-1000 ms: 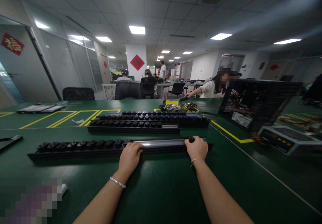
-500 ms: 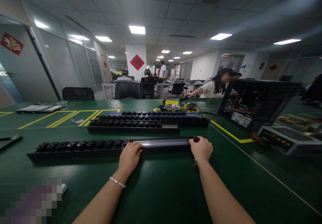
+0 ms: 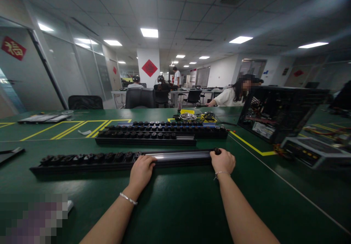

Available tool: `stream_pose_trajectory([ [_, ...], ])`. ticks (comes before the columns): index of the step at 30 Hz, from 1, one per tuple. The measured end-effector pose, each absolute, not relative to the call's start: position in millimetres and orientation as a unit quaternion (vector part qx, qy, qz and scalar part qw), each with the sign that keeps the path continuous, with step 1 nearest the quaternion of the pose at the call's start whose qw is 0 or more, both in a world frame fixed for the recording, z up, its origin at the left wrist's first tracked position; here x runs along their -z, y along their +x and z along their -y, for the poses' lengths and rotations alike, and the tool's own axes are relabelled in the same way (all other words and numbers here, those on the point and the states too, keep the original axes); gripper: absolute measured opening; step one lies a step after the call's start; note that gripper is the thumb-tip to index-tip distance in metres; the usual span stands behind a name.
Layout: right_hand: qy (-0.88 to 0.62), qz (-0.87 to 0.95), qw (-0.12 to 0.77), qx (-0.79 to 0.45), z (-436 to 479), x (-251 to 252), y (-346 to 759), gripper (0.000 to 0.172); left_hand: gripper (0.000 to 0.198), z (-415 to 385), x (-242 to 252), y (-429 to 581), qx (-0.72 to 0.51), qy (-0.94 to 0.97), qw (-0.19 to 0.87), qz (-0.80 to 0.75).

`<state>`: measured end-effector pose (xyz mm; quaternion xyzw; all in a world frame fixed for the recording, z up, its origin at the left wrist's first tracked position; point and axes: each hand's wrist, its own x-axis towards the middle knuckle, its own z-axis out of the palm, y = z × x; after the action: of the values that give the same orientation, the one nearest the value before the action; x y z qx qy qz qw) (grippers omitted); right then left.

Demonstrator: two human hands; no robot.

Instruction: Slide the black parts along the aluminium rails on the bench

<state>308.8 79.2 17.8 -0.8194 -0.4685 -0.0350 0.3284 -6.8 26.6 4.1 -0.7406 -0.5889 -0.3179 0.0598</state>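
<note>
A long black rail (image 3: pixel 175 157) with a bare silvery channel at its right half lies across the table in front of me. Several black round roller-like parts (image 3: pixel 98 157) sit in a row along its left half. My left hand (image 3: pixel 142 169) is closed over the rail near its middle, thumb side against the near edge, beside the last of the row. At the rail's right end, my right hand (image 3: pixel 223 160) is closed round a small black part (image 3: pixel 217 151). My fingers hide most of that part.
Beyond lie more black rails (image 3: pixel 145 141) with similar parts. A metal bowl (image 3: pixel 188 116) and a black cable (image 3: pixel 208 116) are behind them. An open computer case (image 3: pixel 276 112) and a power supply (image 3: pixel 315 152) stand right. A co-worker's hand (image 3: pixel 211 104) rests across the table.
My right hand has shifted slightly to the right with the small black part, while my left hand stays put. The co-worker's hand across the table has drawn back to the right.
</note>
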Motion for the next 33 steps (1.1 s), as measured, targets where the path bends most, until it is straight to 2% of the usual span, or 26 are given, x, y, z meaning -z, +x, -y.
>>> stream_pose_trajectory([
  [33,-0.826,0.441,0.351,0.003,-83,-16,324,0.046,0.020,-27,-3,-8,0.315,-0.741,0.068,0.589],
])
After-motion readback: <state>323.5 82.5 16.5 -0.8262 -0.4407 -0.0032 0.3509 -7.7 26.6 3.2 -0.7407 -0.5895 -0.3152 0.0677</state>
